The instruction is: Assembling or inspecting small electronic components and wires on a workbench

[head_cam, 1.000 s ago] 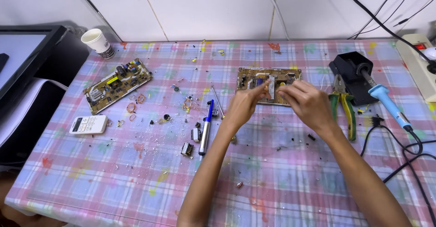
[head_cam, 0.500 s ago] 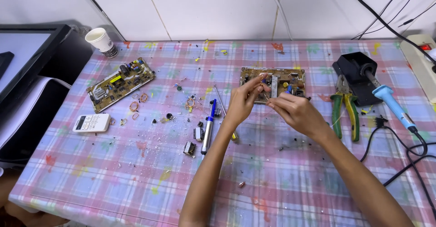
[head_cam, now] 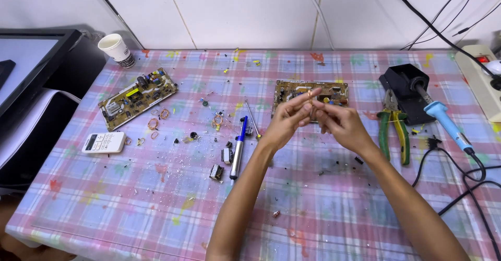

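Pink and pastel plaid oilcloth covers the worktop [head_cam: 323, 209], glossy and littered with small dark crumbs and bits of wire. Toward the far edge, about midway along it, lies a brown circuit board [head_cam: 292, 89], flat and rectangular, studded with components. I see my left hand [head_cam: 290, 119] and right hand [head_cam: 342, 123] raised together just in front of that board, forearms reaching in from the near edge and converging. The fingers [head_cam: 308, 98] of both hands are pinched around a small coppery ring-shaped part [head_cam: 310, 93] held between the two hands above the board's near edge; it is too small to tell more. Left of my left hand a blue and silver desoldering pump [head_cam: 238, 147] lies lengthwise, with a thin metal rod [head_cam: 252, 118] beside it and a few small boxy components [head_cam: 216, 173] close by. Farther toward the far left corner sits a second circuit board [head_cam: 136, 97], yellowish and angled, with loose copper wire rings [head_cam: 156, 121] next to it and a white paper cup [head_cam: 117, 49] at the corner; I cannot see into the cup. A white remote control [head_cam: 102, 142] lies near the left edge. Toward the right edge rest green-handled pliers [head_cam: 394, 130], a black stand [head_cam: 406, 91] and a blue-handled soldering iron [head_cam: 443, 119] with its black cable [head_cam: 472, 175].
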